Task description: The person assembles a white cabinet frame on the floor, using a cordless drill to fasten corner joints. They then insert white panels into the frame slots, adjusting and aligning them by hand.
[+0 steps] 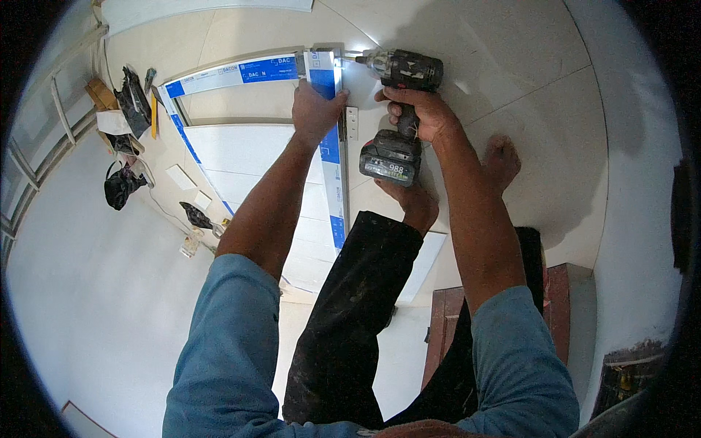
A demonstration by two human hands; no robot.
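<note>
Both hands are occupied: the fingers of the left hand (318, 113) clasp the right bar of a film-covered frame (331, 151), thumb along its outer side, while those of the right hand (422, 113) wrap the grip of a cordless drill (410, 70). Whether the forefinger presses the trigger, I cannot tell. The drill lies nearly level, its bit (358, 58) aimed at the outer side of the frame's upper right corner; glare hides whether the tip touches.

To drill or drive well here, the bit should meet that face squarely, with steady pressure straight along its axis and a slow start so it does not skate over the film. The left hand would do best to press the bar down and brace against the push, thumb well below the bit's line.

Just below the battery pack (391, 158) is the left foot (416, 206); a slip could knock the pack against it. The frame lies on the tiled floor (526, 95), and toward the floor's left edge are a black bag (124, 186) and a yellow strip (154, 117), both well apart from the drill.
</note>
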